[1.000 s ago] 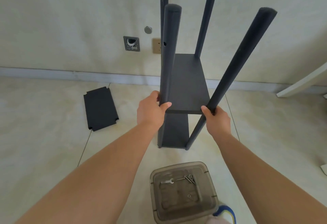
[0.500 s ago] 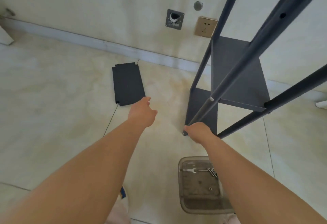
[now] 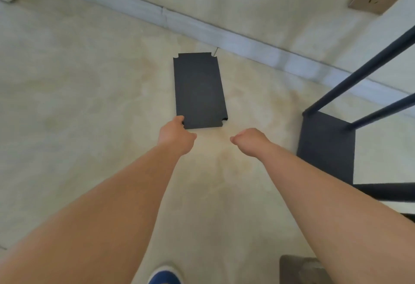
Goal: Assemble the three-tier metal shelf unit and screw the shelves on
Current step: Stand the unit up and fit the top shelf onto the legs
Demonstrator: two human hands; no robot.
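Left hand (image 3: 176, 134): extended forward and down on a straight forearm, fingers curled at the near left corner of the flat dark rectangular metal shelf panel (image 3: 198, 90), touching that notched corner; fingertips hidden behind the knuckles, so a full grip cannot be confirmed. Right hand (image 3: 249, 140): extended alongside, just right of the panel's near edge, fingers loosely curled downward, holding nothing, apart from the panel. Panel: flat on the pale tiled floor (image 3: 78, 104), near the white baseboard (image 3: 224, 34). Partly assembled dark metal shelf frame (image 3: 327, 149): at right, cut off by the picture edge, posts blurred. Grey plastic container (image 3: 298, 270): bottom right, mostly hidden behind the right forearm. Blue shoe tip (image 3: 166, 276): cut off at the bottom edge.
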